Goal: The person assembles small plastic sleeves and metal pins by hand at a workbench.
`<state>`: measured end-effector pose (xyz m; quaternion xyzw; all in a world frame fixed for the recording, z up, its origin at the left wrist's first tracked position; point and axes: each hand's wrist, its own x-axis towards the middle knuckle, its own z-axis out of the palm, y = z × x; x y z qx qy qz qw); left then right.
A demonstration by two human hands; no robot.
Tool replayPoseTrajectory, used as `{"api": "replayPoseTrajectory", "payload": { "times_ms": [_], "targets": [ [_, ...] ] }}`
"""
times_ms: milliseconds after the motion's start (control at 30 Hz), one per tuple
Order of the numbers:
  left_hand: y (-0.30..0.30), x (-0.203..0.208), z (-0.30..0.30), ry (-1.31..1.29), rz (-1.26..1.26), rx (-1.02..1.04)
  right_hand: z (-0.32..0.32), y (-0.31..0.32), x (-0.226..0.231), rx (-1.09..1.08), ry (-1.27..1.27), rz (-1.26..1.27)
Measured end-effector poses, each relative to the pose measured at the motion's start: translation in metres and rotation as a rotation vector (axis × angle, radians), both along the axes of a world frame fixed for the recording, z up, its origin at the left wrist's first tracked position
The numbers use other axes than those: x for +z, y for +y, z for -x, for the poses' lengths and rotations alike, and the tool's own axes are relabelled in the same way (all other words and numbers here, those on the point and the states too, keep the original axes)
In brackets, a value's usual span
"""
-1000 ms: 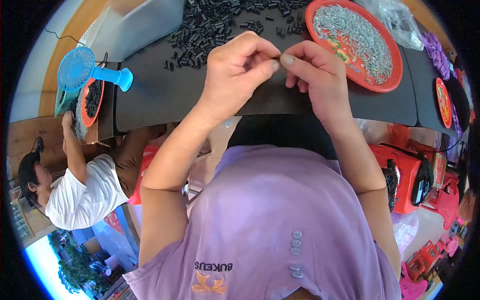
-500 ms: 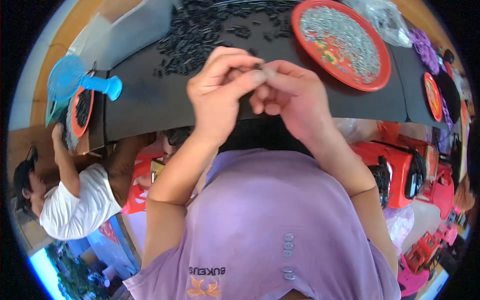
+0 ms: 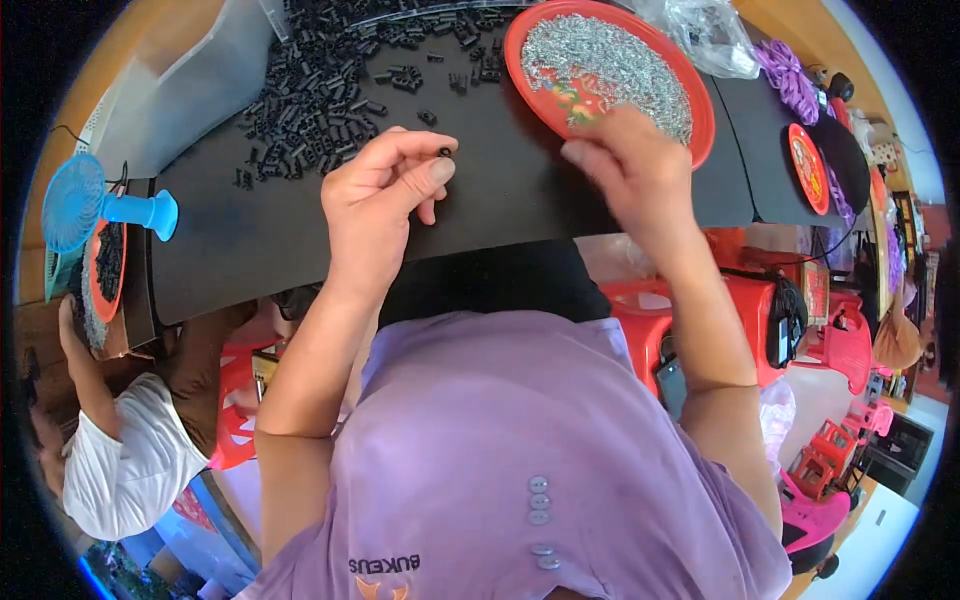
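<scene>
Between the thumb and forefinger of my left hand (image 3: 375, 190) is a small black plastic part (image 3: 446, 153), pinched with its dark end showing. My right hand (image 3: 640, 165) is over the near edge of a red plate (image 3: 690, 90) heaped with small silver metal pieces (image 3: 620, 65). Its fingers are blurred and partly hidden, so I cannot tell whether they hold anything. Many loose black plastic parts (image 3: 310, 110) like the pinched one lie scattered on the dark table (image 3: 480, 200), beyond my left hand.
A clear plastic bin (image 3: 190, 90) stands at the left, by a blue fan (image 3: 75, 205). A person in a white shirt (image 3: 135, 465) works at far left. Clear plastic bags (image 3: 705, 40) lie behind the plate, and a smaller red dish (image 3: 808, 168) sits at right.
My hands were together over the table; now they are apart. The right has moved over the plate's edge, while the left keeps a black part. The view has shifted.
</scene>
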<state>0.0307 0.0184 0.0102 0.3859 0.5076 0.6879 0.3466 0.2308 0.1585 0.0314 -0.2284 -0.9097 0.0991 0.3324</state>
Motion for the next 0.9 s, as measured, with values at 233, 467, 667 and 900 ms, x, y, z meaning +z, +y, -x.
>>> {"api": "replayPoseTrajectory", "payload": {
  "times_ms": [233,467,667,900],
  "targets": [
    [-0.003,-0.003,0.001,-0.020,0.030,-0.016,0.018,0.063,0.008,-0.006,-0.210,-0.116],
    [-0.005,-0.006,0.004,-0.027,-0.017,-0.046,0.008,0.082,0.009,0.118,-0.298,-0.091],
    [-0.006,-0.003,0.003,-0.020,0.016,-0.044,0.007,0.082,0.015,0.034,-0.266,-0.051],
    [-0.005,-0.004,0.003,-0.001,-0.029,-0.052,0.023,0.088,0.010,0.035,-0.328,-0.169]
  ]
}}
